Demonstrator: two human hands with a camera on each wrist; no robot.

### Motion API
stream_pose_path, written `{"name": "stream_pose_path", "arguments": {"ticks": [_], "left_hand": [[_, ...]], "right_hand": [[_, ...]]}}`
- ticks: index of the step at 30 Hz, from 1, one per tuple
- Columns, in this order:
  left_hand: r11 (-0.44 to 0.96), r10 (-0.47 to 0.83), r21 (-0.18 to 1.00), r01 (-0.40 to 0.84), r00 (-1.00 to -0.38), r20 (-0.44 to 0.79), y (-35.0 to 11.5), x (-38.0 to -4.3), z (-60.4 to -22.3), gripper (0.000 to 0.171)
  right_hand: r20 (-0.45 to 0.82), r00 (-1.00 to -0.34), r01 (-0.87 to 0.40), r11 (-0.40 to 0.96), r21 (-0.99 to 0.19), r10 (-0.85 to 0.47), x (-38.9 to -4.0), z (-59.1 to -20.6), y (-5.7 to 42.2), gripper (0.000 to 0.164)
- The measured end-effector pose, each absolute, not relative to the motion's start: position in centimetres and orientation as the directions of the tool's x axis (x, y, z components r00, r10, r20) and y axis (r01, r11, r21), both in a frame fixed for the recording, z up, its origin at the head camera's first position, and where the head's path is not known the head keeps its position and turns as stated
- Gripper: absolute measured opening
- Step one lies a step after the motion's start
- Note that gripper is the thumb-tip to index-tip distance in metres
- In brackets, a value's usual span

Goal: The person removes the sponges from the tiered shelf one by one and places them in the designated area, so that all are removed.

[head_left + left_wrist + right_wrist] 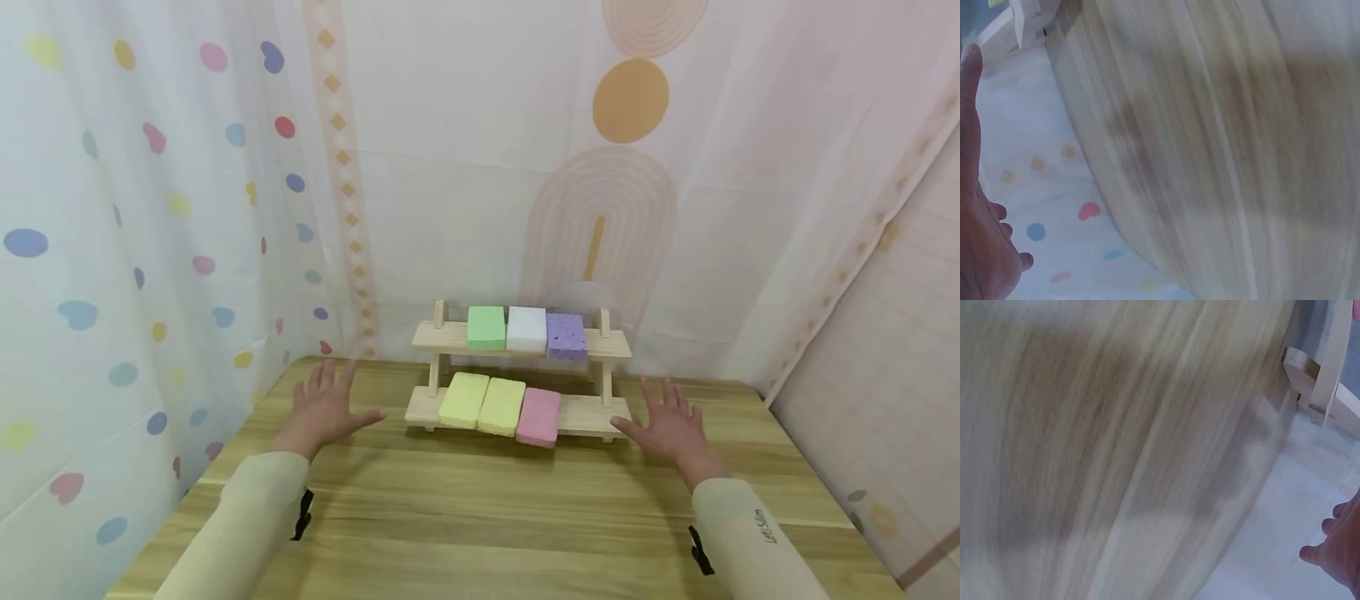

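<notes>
A two-tier wooden rack (583, 410) stands at the back of the table. Its upper shelf carries a green sponge (487, 327), a white sponge (527, 328) and a purple sponge (566, 335) side by side. On the lower shelf lie two yellow sponges (464, 400) and a pink sponge (538, 417), slightly tilted over the front edge. My left hand (322, 410) is spread over the table left of the rack, apart from it. To the right, my right hand (670, 423) is spread likewise, its thumb near the lower shelf's end. Neither hand holds anything.
The wood-grain table (480, 517) stretches in front of the rack. Behind it hangs a pale patterned curtain (450, 208), and a dotted curtain (172, 333) borders the left side. Light tiled-pattern cloth (885, 350) stands along the right edge.
</notes>
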State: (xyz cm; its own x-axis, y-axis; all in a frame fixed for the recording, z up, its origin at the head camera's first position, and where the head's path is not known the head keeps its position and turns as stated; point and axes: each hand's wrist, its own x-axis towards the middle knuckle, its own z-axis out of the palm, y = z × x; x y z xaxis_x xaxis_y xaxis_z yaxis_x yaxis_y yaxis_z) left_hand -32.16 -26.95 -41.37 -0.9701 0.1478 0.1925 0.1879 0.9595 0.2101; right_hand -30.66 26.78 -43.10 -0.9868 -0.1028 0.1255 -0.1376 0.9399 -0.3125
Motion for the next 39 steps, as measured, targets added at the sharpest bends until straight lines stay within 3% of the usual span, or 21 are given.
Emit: {"name": "stream_pose_path", "arguments": {"ticks": [29, 39], "left_hand": [[0.929, 0.136, 0.313, 0.197, -0.969, 0.204, -21.7, -33.8, -39.6, 0.114], [0.905, 0.13, 0.365, 0.216, -0.961, 0.246, -19.6, -33.7, -38.7, 0.103]], "right_hand": [[0.091, -0.992, -0.121, 0.826, -0.551, -0.084, -31.4, -45.1, 24.8, 0.092], [0.05, -0.997, -0.076, 0.759, -0.646, -0.056, -31.4, -45.3, 24.0, 0.088]]}}
